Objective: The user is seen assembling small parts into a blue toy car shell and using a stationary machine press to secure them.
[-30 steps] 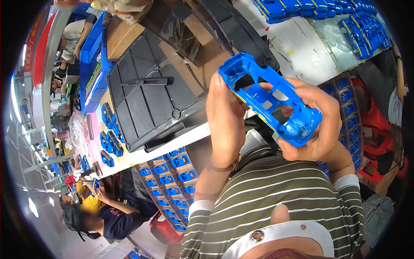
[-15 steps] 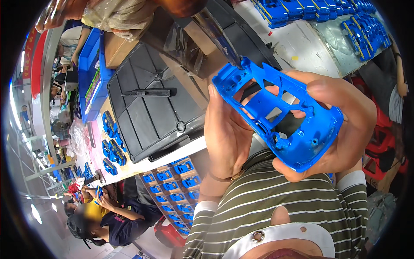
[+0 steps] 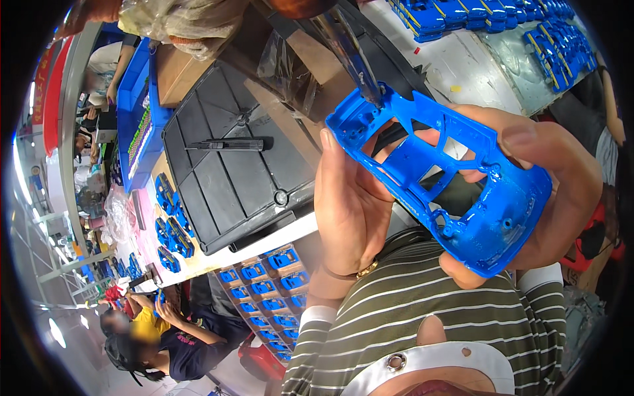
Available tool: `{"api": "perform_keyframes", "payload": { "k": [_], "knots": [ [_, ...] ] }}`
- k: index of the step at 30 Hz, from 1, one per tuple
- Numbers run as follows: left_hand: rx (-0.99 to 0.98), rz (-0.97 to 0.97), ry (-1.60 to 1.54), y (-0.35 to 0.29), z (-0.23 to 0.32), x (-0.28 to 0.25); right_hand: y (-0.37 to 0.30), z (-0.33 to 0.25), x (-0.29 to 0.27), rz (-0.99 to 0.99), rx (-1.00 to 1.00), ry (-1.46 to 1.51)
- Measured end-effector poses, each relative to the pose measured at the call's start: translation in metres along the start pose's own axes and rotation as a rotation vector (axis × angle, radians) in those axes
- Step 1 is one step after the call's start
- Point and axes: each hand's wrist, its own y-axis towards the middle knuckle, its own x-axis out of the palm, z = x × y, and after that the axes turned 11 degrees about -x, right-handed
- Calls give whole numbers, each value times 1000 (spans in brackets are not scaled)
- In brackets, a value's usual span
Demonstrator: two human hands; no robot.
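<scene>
A blue plastic toy car body shell (image 3: 417, 162) is held with its hollow inside facing up. My left hand (image 3: 353, 204) is closed on its left end, thumb along the edge. My right hand (image 3: 551, 178) grips the right end, thumb on the far rim and fingers curled beneath. From above, a metal driver shaft (image 3: 350, 56) slants down, and its tip meets the inside of the shell's far left corner. Whether a screw sits there is too small to tell. Window openings in the shell show my fingers behind it.
A black ribbed plastic lid (image 3: 218, 178) lies left, with a dark narrow tool (image 3: 228, 144) on it. Stacked blue shells (image 3: 456, 16) stand far right. A compartmented box (image 3: 264, 290) of blue shells is below the table edge. A co-worker (image 3: 178, 336) sits at lower left.
The shell's right end has swung right and nearer me with my right hand. The driver tip has come to sit further inside the shell's far left corner.
</scene>
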Motion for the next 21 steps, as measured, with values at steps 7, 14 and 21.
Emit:
{"api": "perform_keyframes", "payload": {
  "k": [7, 14, 21],
  "knots": [
    [4, 44, -29, 0, 0, 0, -1, 6, 2, -29, -45, 10],
    [27, -166, -62, 0, -5, -19, -5, 6, -5, -58, -53, 1],
    [-51, 78, -11, -1, -2, -1, -6, 0, 4, 39, -53, -59]
  ]
}}
